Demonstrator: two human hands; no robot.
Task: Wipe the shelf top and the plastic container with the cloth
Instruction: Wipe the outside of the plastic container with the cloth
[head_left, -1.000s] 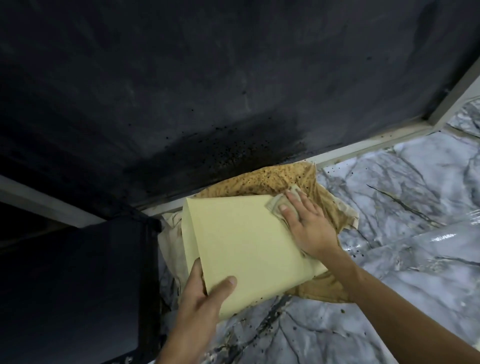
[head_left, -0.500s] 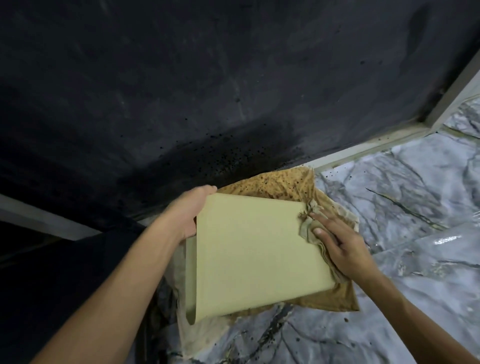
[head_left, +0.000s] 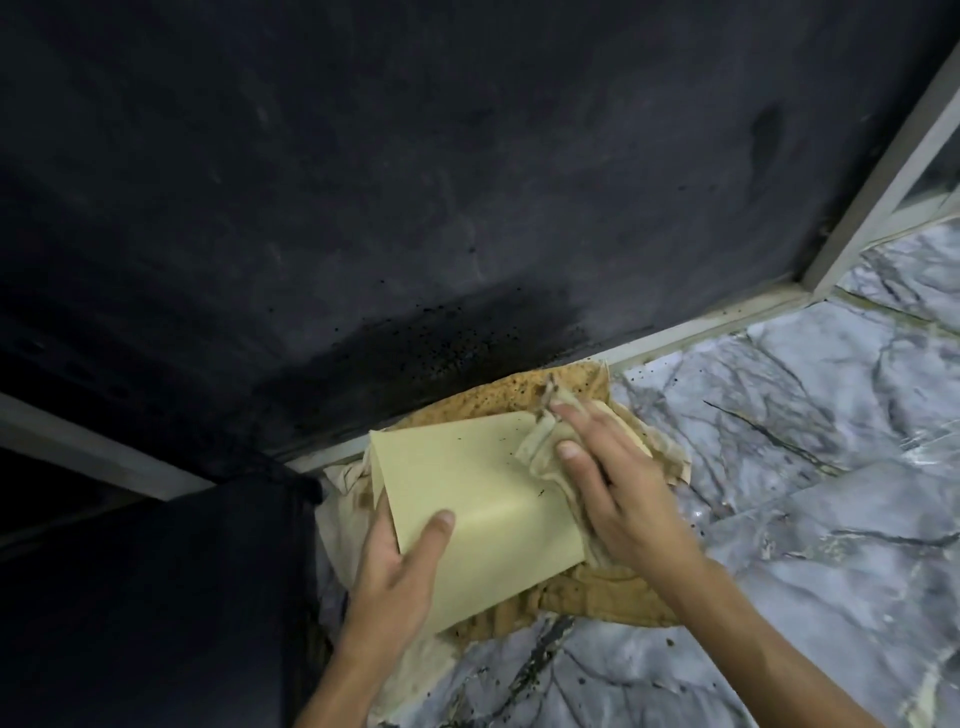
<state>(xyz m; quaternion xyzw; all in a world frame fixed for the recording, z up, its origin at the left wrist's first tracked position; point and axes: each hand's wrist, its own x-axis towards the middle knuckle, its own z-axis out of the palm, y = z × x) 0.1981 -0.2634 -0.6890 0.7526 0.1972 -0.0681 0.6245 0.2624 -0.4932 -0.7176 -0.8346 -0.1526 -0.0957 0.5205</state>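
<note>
Yellow container (head_left: 467, 499) (base hidden) under cloth (head_left: 540, 447).

cloth (head_left: 543, 452) mostly under right hand (head_left: 618, 488), both forearms cut off below

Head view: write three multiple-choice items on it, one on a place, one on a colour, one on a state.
1. Where is the crumpled beige cloth?
A. under the right hand, on the container's upper right part
B. on the marble
C. in the left hand

2. What colour is the flat plastic container?
A. blue
B. pale yellow
C. red

3. How is the left hand?
A. hanging free
B. flat on the marble
C. gripping the container's lower left edge

Answers: 1 A, fingers press the cloth there; 2 B, its face is pale yellow; 3 C, thumb lies across the face.
</note>
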